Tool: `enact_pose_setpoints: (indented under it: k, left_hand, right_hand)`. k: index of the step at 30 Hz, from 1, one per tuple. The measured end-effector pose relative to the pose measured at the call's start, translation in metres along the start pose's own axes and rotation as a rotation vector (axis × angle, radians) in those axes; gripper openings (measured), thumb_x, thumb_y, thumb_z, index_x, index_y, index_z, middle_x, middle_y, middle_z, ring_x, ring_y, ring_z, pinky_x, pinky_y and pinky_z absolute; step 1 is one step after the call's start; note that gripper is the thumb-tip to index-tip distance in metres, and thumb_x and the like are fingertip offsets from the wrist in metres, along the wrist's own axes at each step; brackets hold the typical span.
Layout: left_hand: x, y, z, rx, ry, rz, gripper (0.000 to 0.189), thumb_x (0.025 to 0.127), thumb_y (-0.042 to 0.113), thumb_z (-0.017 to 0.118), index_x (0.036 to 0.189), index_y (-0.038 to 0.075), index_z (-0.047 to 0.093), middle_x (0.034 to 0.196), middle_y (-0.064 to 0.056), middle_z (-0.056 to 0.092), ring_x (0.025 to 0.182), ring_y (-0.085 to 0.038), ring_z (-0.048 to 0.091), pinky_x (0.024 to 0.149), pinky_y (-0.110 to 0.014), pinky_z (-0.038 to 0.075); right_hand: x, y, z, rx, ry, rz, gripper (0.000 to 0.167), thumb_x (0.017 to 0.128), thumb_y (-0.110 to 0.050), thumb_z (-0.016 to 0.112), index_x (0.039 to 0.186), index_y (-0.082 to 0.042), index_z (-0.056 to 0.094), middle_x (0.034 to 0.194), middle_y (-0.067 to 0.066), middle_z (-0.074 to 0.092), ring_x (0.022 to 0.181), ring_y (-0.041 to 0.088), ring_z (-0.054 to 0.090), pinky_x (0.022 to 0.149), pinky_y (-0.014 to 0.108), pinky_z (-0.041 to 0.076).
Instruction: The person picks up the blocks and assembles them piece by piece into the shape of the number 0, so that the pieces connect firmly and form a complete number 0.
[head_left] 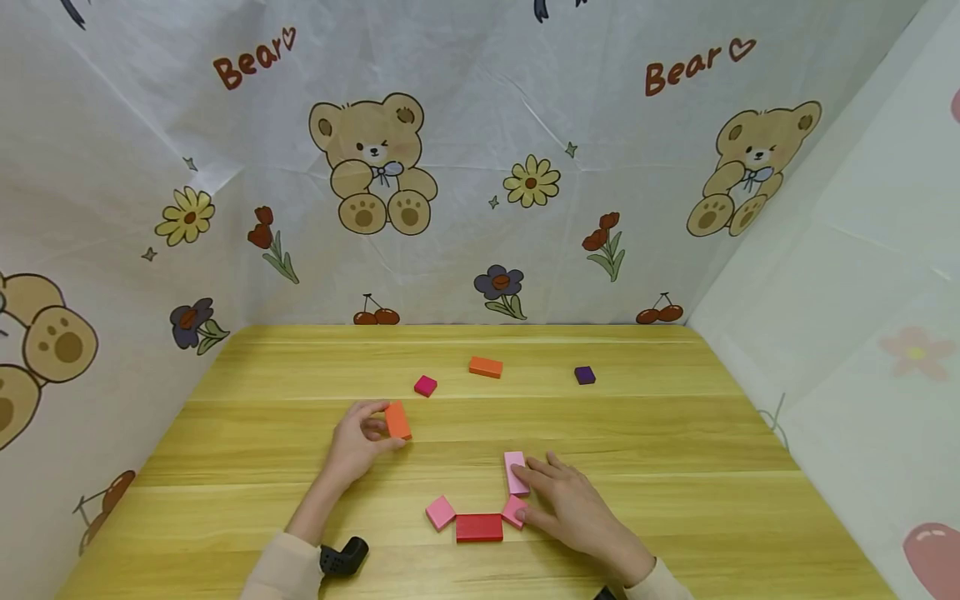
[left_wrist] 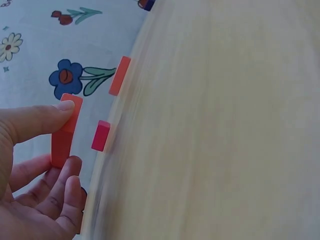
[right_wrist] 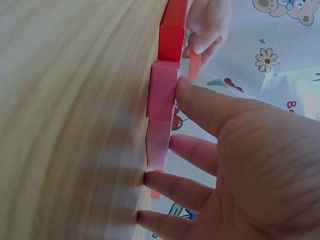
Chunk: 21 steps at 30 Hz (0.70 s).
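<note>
My left hand (head_left: 357, 442) pinches an orange rectangular block (head_left: 397, 421) between thumb and fingers; in the left wrist view the thumb lies on one end of it. My right hand (head_left: 573, 508) reaches over the table with fairly straight fingers. Its thumb touches a pink square block (head_left: 513, 511), and its index finger rests on a light pink rectangular block (head_left: 515, 472). A red rectangular block (head_left: 479, 527) lies with one corner against that square, and a second pink square block (head_left: 440, 512) meets its left end.
Farther back on the wooden table (head_left: 675, 433) lie a magenta block (head_left: 425, 386), another orange block (head_left: 486, 367) and a dark purple block (head_left: 585, 375). A bear-printed cloth (head_left: 465, 108) hangs behind the table. A black device (head_left: 345, 557) sits at my left wrist.
</note>
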<state>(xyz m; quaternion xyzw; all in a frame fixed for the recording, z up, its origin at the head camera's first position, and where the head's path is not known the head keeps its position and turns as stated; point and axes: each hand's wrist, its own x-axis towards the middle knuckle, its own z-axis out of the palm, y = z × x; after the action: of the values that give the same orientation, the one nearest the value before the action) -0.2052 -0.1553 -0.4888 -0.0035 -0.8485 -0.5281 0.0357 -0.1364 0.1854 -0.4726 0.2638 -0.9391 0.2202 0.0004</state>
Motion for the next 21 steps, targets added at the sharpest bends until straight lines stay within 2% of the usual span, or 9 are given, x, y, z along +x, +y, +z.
enact_pose_setpoints:
  k: [11, 21]
  left_hand:
    - [-0.015, 0.009, 0.014, -0.015, -0.048, 0.035, 0.062, 0.071, 0.004, 0.086, 0.128, 0.001, 0.062, 0.117, -0.011, 0.058, 0.083, -0.015, 0.055, 0.070, -0.021, 0.050]
    - [-0.025, 0.014, 0.025, -0.022, -0.079, 0.044, 0.063, 0.068, 0.002, 0.087, 0.126, 0.003, 0.063, 0.110, -0.006, 0.060, 0.081, -0.014, 0.055, 0.071, -0.022, 0.052]
  right_hand:
    - [0.000, 0.001, 0.002, -0.004, 0.002, -0.003, 0.053, 0.090, -0.041, 0.067, 0.133, -0.011, 0.061, 0.137, 0.020, 0.057, 0.128, 0.053, 0.046, 0.098, 0.067, 0.040]
    - [0.000, 0.002, 0.001, -0.001, -0.007, -0.001, 0.056, 0.090, -0.045, 0.066, 0.135, -0.012, 0.060, 0.138, 0.020, 0.057, 0.129, 0.053, 0.045, 0.099, 0.067, 0.039]
